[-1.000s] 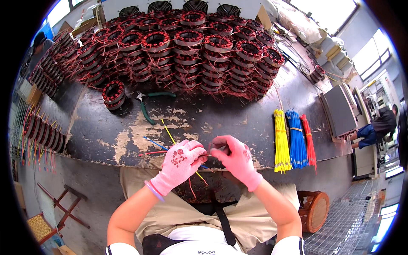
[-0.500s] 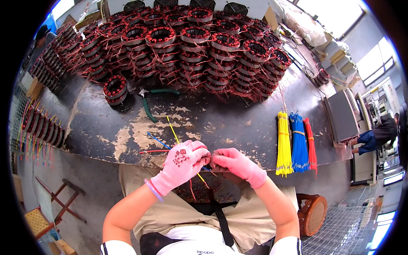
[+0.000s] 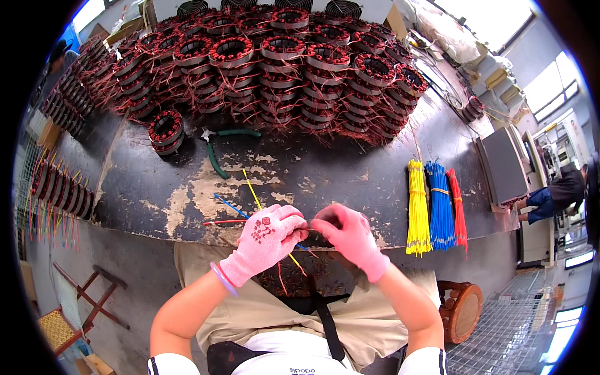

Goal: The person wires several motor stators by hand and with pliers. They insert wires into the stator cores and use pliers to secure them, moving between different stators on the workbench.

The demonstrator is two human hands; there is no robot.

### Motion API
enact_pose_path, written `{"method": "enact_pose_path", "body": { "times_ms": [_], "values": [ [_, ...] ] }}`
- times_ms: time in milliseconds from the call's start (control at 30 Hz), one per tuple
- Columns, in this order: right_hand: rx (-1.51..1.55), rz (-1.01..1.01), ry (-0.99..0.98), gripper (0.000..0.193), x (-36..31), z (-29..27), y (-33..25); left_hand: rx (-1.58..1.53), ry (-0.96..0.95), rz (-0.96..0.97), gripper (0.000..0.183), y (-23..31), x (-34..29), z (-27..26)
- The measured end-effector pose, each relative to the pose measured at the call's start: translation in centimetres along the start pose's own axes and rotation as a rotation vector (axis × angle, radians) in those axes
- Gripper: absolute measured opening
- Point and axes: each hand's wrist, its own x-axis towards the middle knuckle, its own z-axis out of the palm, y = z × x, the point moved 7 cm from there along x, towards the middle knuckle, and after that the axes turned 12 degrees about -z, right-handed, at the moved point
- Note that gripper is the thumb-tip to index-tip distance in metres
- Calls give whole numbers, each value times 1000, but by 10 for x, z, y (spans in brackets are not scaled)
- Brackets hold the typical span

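Note:
Both hands wear pink gloves and meet over the table's near edge. My left hand (image 3: pixel 267 236) is closed on a few insulated wires that cross beneath it. A yellow wire (image 3: pixel 252 187), a blue wire (image 3: pixel 230 204) and a red wire (image 3: pixel 224 222) stick out beyond its far-left side, and their other ends show below the fingers. Close by on the right, my right hand (image 3: pixel 351 240) has thumb and fingers curled together near the left fingertips. Whatever lies between its fingertips is too small to make out.
Stacks of red-wound motor stators (image 3: pixel 284 69) fill the table's far side. One short stack (image 3: pixel 166 131) stands apart near green-handled pliers (image 3: pixel 215 153). At right lie bundles of yellow wires (image 3: pixel 417 209), blue wires (image 3: pixel 440 209) and red wires (image 3: pixel 457 209). A wooden stool (image 3: pixel 461 311) stands below.
My right hand has lifted and turned slightly, with its fingers more curled and a small gap from the left fingers. My left hand keeps its hold on the wires.

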Motion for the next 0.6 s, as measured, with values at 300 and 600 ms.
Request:
{"method": "enact_pose_path", "body": {
  "times_ms": [300,600],
  "values": [
    [-171,-347,-7,16,-3,10,6,-33,-62,-49,10,-1,0,3],
    [-346,-504,-101,14,-14,-1,-27,0,-36,-37,12,2,0,2]
  ]
}}
